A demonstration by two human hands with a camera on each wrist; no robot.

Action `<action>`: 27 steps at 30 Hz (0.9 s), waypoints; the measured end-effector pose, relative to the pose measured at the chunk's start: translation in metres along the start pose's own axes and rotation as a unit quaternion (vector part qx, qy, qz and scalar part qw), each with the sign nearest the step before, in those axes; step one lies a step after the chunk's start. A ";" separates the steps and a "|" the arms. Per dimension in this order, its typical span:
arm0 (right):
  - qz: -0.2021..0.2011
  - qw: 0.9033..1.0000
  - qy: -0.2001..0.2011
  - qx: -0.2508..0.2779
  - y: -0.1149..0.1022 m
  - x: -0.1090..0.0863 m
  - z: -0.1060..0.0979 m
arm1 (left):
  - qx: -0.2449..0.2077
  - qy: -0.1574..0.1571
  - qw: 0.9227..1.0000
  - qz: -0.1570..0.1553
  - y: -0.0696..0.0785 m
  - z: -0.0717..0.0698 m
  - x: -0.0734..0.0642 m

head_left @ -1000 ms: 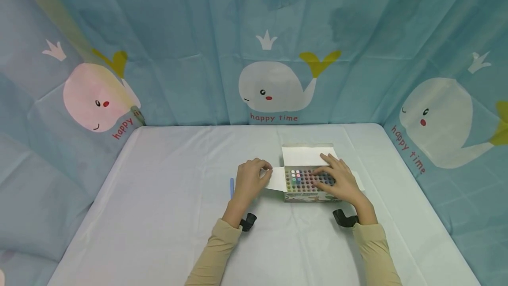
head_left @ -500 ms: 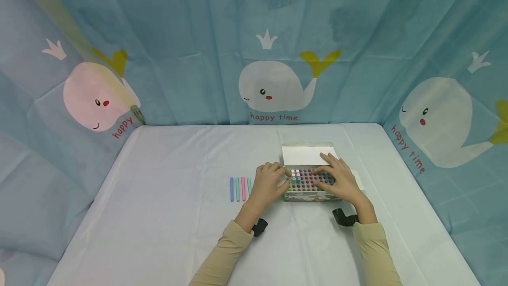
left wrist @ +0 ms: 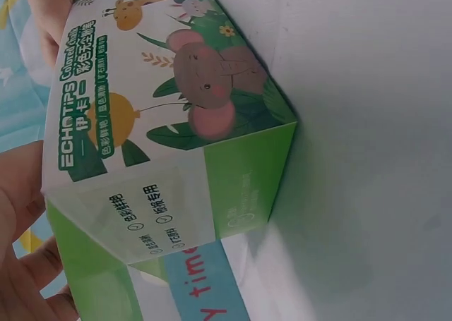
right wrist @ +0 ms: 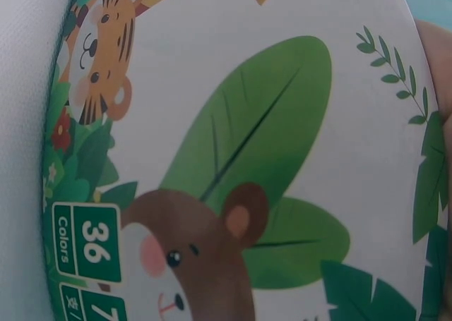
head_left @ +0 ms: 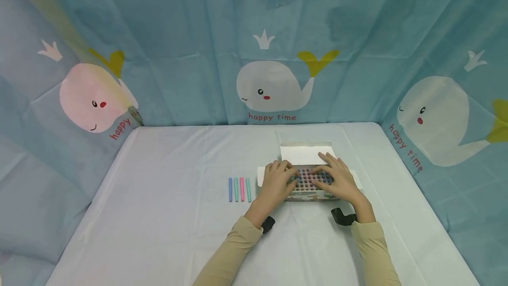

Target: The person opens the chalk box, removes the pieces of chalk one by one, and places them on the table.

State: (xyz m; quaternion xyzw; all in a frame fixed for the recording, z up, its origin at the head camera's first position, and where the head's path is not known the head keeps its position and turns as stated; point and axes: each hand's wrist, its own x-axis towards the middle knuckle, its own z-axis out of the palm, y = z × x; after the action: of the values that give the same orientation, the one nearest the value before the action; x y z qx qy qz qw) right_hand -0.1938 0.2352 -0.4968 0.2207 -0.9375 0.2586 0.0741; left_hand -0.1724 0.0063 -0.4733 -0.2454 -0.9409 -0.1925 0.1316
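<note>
An open-topped cardboard box [head_left: 313,196], labelled as colored chalk, holds upright chalk sticks [head_left: 306,183] packed in rows. My left hand [head_left: 276,179] is over the box's left end, thumb and forefinger apart with the tips at a few chalk ends. In the left wrist view, fingers of this hand [left wrist: 21,264] show beside the box's upper edge. Across the right half lies my right hand [head_left: 339,178], thumb and forefinger spread over the chalk and another finger reaching the raised lid [head_left: 303,154]. The printed front fills the right wrist view, with a bit of hand at its edge.
Left of the box, several chalk sticks [head_left: 242,189] in blue, teal and pink lie side by side on the white tablecloth [head_left: 178,215]. A white side flap [head_left: 260,174] sticks out at the box's left. Blue whale-print curtains [head_left: 198,87] enclose the table.
My left hand has moved right, from beside the side flap to over the box, uncovering the row of chalk sticks on the table. My right hand has stayed in place.
</note>
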 end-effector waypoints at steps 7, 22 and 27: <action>0.002 1.000 0.000 -0.001 -0.001 0.001 -0.001 | 0.030 -0.013 0.999 0.010 0.001 -0.003 0.003; 0.005 1.000 -0.002 -0.006 0.001 -0.001 0.000 | -0.006 0.026 1.000 0.014 0.005 -0.007 0.004; 0.006 1.000 -0.008 -0.006 0.000 -0.001 0.000 | -0.053 0.055 0.997 0.023 0.007 -0.009 0.005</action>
State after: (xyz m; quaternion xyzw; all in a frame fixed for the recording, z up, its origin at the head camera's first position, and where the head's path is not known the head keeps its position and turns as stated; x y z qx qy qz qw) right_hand -0.1929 0.2355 -0.4971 0.2167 -0.9408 0.2520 0.0662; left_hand -0.1717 0.0096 -0.4612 -0.2621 -0.9150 -0.2522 0.1745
